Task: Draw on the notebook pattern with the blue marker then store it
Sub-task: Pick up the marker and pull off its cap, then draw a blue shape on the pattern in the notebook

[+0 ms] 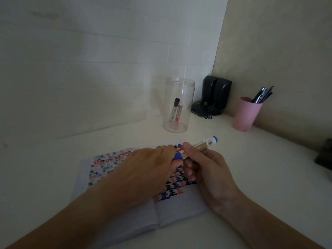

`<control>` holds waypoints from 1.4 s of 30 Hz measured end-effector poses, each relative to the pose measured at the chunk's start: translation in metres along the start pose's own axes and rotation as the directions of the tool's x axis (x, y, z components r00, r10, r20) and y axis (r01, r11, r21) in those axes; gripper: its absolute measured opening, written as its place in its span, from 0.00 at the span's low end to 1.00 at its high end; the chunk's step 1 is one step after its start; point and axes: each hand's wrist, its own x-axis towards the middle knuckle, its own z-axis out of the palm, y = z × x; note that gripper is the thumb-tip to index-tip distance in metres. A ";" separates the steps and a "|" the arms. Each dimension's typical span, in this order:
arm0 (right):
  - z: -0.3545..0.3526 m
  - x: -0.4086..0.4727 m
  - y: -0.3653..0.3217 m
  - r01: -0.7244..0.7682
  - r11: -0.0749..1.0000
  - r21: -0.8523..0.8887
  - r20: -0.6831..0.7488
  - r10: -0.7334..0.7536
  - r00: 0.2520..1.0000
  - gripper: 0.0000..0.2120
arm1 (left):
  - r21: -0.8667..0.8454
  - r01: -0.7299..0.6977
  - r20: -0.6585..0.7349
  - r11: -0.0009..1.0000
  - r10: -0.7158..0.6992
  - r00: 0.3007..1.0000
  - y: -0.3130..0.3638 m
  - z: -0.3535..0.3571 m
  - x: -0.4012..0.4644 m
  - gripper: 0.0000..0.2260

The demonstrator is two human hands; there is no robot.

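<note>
An open notebook [181,207] lies on the white desk, its pages covered with a blue, red and black pattern. Above it my right hand [206,169] grips the barrel of the blue marker [201,144], which points up and to the right. My left hand [149,168] pinches the marker's blue cap [177,156] at the lower end of the barrel. Whether the cap sits on the marker or has come off, I cannot tell. Both forearms cross the notebook and hide much of its middle.
A clear plastic jar [179,105] holding a black and a red marker stands behind the notebook. A pink cup [245,115] with pens is at the right, black speakers [214,95] in the corner, and a dark object [325,155] at the right edge.
</note>
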 end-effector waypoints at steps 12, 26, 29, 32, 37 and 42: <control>-0.014 0.009 -0.014 -0.021 0.991 0.136 -0.157 0.043 0.987 0.14 | -0.228 0.104 0.041 0.968 -0.097 0.994 0.006 -0.023 -0.001 0.13; -0.040 0.008 -0.026 0.085 0.996 0.027 -0.206 -0.077 0.975 0.07 | -0.196 0.067 0.205 0.978 -0.026 0.978 -0.023 -0.009 -0.008 0.16; -0.032 -0.001 -0.037 0.025 0.993 -0.119 -0.117 -0.039 0.992 0.06 | -0.205 0.075 0.221 0.976 -0.028 0.975 -0.026 -0.008 -0.010 0.18; -0.022 -0.016 -0.037 -0.032 0.978 -0.207 -0.033 0.026 0.999 0.02 | -0.215 0.074 0.208 0.974 -0.028 0.978 -0.028 -0.005 -0.010 0.17; -0.025 -0.032 -0.019 -0.034 0.924 -0.380 -0.034 0.023 0.999 0.03 | -0.240 0.076 0.157 0.968 -0.038 0.987 -0.032 0.002 -0.012 0.18; -0.033 -0.036 -0.005 0.043 0.888 -0.458 -0.039 -0.068 0.997 0.03 | -0.235 0.038 0.113 0.971 -0.012 0.994 -0.035 0.008 -0.010 0.19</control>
